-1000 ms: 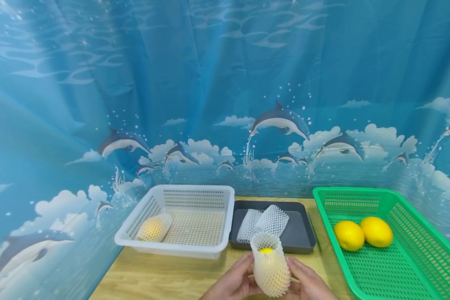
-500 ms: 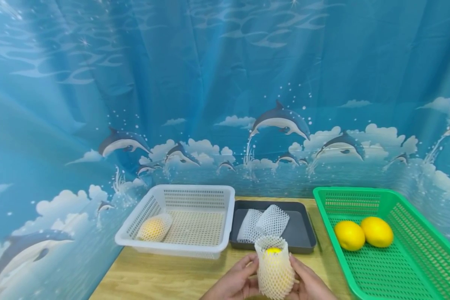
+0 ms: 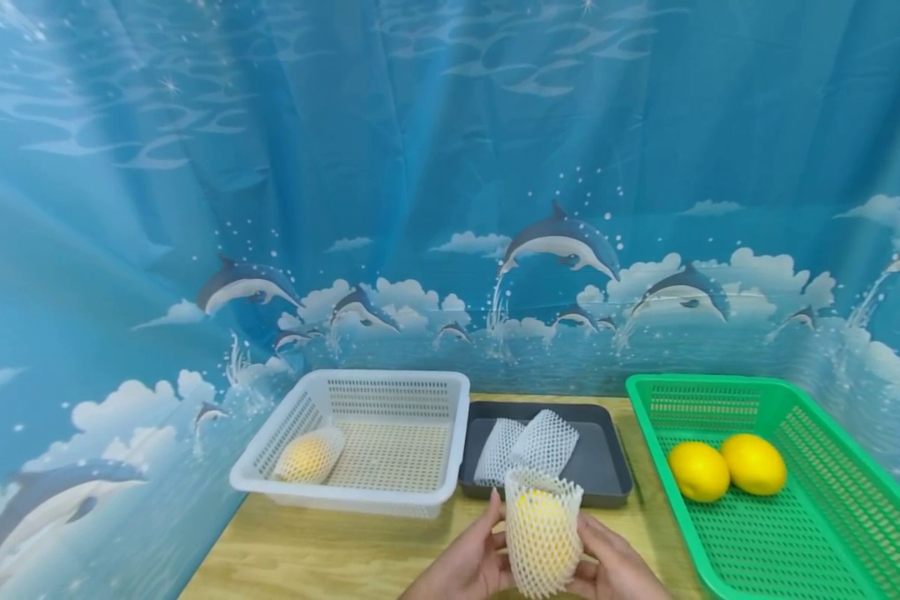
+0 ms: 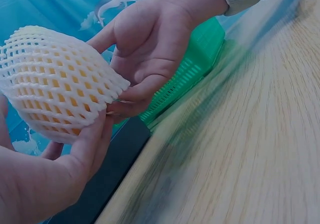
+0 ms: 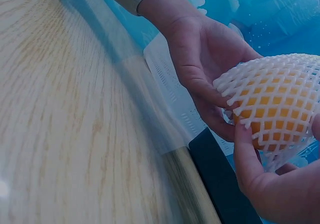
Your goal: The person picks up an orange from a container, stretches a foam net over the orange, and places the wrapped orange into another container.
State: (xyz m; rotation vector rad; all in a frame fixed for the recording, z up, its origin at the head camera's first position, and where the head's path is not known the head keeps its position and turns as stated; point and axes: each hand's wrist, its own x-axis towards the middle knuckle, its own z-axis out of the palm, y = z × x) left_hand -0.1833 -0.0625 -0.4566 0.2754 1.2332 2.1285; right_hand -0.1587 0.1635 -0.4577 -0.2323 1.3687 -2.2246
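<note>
At the near middle of the table, a yellow lemon (image 3: pixel 543 533) sits inside a white foam net sleeve (image 4: pixel 55 79) whose open end points up in the head view. My left hand (image 3: pixel 471 557) holds it from the left, thumb raised along its side. From the right, my right hand (image 3: pixel 613 560) grips it with thumb and fingers. Both hands' fingertips meet at the sleeve's lower end in the wrist views, where orange-yellow skin shows through the mesh (image 5: pixel 280 104). Behind, two flat foam nets (image 3: pixel 543 442) lie in a dark grey tray (image 3: pixel 596 467).
A white basket (image 3: pixel 390 500) at the left holds one netted fruit (image 3: pixel 307 458). The green basket (image 3: pixel 817 533) on the right holds two bare lemons (image 3: pixel 752 464). All stand on a wooden table (image 3: pixel 307 550), with a blue dolphin curtain (image 3: pixel 420 208) behind.
The netted lemon has shifted slightly right, then tipped, so more of it shows through the mesh. My left thumb has lifted higher beside the sleeve. Baskets and tray stay put.
</note>
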